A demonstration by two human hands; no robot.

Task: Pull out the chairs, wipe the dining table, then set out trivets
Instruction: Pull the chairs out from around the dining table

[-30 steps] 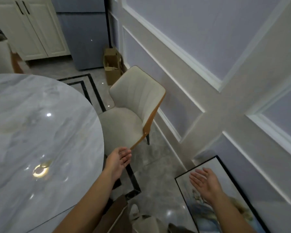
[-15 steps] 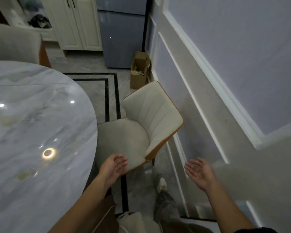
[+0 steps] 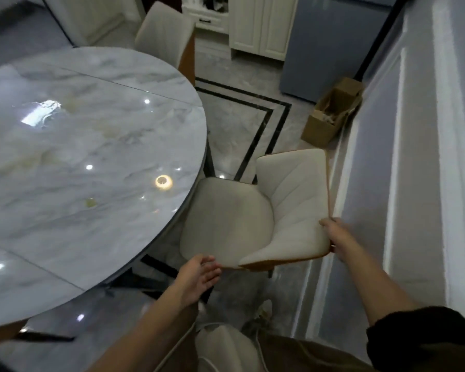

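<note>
Cream chair (image 3: 226, 218) by marble table (image 3: 91, 157), right hand (image 3: 336, 234) fingers gripping its backrest — left hand (image 3: 196, 277) fingers loose, touching seat edge

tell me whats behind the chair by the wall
The panelled wall and its white baseboard stand behind the chair; the right hand grips its backrest edge. The floor there is covered by the backrest.

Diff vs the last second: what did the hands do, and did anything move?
The right hand went from open in the air to gripping the chair by the near edge of its backrest. The left hand reached the seat's near edge; grip unclear. The chair remains beside the table; the camera turned, so any shift can't be read. The cardboard box is unchanged by the wall.
</note>
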